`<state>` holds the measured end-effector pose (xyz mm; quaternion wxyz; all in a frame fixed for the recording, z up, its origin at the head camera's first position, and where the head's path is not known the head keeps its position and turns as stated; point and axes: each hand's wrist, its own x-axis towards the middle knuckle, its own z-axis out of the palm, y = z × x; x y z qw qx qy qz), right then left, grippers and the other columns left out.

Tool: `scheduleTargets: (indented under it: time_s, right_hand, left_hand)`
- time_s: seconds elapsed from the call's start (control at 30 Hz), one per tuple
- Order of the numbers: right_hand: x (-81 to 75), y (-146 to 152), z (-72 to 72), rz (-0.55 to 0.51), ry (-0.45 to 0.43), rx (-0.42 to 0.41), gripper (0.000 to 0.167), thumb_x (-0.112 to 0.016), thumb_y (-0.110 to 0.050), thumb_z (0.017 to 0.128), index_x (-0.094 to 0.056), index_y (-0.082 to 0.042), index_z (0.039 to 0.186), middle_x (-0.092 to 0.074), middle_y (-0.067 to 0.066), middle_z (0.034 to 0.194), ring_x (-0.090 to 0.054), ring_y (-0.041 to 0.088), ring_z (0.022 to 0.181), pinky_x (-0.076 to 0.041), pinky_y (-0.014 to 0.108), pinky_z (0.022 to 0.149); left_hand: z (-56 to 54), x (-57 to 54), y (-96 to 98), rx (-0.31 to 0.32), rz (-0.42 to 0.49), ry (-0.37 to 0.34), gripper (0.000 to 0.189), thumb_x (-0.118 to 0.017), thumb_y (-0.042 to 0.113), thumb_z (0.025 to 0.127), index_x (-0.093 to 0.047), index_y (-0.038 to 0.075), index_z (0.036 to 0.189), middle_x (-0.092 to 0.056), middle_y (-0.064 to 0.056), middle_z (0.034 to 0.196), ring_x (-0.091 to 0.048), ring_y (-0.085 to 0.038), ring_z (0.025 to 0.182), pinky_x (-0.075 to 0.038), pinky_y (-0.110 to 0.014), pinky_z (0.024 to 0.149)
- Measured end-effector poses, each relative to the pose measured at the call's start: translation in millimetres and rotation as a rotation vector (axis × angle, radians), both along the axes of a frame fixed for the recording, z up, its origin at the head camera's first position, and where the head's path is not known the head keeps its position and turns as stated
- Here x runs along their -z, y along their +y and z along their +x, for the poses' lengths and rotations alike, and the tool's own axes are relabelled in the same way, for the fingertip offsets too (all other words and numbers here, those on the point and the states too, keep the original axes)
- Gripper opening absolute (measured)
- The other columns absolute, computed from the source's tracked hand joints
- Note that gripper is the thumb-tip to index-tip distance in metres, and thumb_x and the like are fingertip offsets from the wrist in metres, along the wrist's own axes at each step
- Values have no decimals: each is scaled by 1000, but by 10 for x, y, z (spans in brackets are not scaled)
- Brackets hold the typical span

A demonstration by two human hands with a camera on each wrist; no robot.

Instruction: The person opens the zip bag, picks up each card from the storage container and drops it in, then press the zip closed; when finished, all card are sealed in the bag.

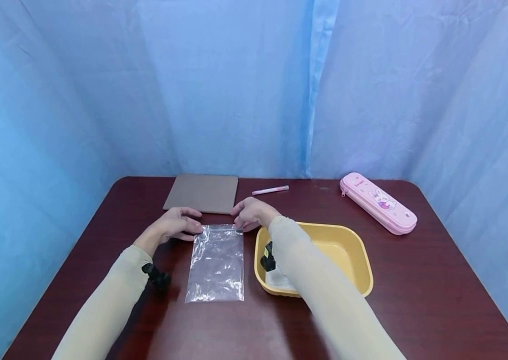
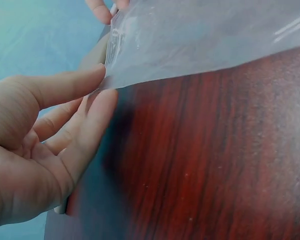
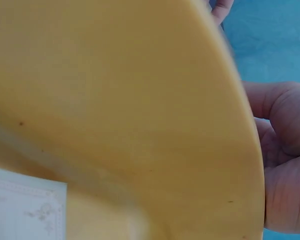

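Note:
A clear plastic zip bag (image 1: 216, 265) lies flat on the table with its zip edge toward the far side. My left hand (image 1: 175, 224) pinches the bag's far left corner between thumb and forefinger, as the left wrist view shows up close. At the far right corner, my right hand (image 1: 255, 213) pinches the same edge with curled fingers. In the right wrist view the wall of a yellow tub (image 3: 155, 100) hides those fingertips. Inside the tub, partly under the right forearm, is a white sheet or card (image 3: 27, 210) with a printed border.
The yellow tub stands right of the bag, its rim (image 1: 366, 255) under the right forearm. Behind the hands lie a grey-brown flat board or folder (image 1: 202, 193) and a pink-and-white pen (image 1: 270, 190). A pink pencil case (image 1: 377, 202) with a rabbit print rests at the back right.

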<state>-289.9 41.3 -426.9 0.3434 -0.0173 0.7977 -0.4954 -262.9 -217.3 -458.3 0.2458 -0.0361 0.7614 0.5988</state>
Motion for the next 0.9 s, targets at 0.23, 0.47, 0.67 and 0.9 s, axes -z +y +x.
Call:
scheduleTargets:
  time_s: [0.23, 0.47, 0.67, 0.9]
  right_hand:
    - [-2, 19, -28, -15, 24, 11, 32, -71, 11, 87, -68, 8, 118, -73, 13, 93, -68, 20, 81, -58, 37, 82]
    - [8, 40, -27, -28, 33, -27, 22, -74, 9, 86, -72, 5, 108, -72, 11, 92, -68, 20, 82, -59, 35, 79]
    - [-48, -7, -5, -87, 49, -56, 24, -76, 8, 84, -71, 6, 108, -72, 11, 91, -67, 20, 80, -59, 36, 79]
    - [-134, -100, 75, -167, 44, -115, 30, -76, 6, 85, -70, 5, 114, -71, 8, 89, -65, 17, 78, -59, 37, 79]
  left_hand:
    - [-39, -46, -6, -4, -6, 34, 58, -75, -4, 88, -51, -2, 141, -67, -18, 112, -71, -20, 89, -59, -39, 78]
    - [-29, -77, -40, 5, 5, 49, 55, -68, -6, 92, -50, -2, 143, -69, -17, 111, -72, -20, 93, -60, -39, 77]
    - [2, -221, -145, 23, -8, 82, 56, -70, -4, 91, -50, -1, 143, -66, -22, 118, -71, -22, 94, -59, -41, 79]
    - [124, -456, -260, 28, 0, 124, 56, -71, -3, 91, -50, -2, 143, -67, -20, 114, -70, -21, 90, -60, -39, 77]
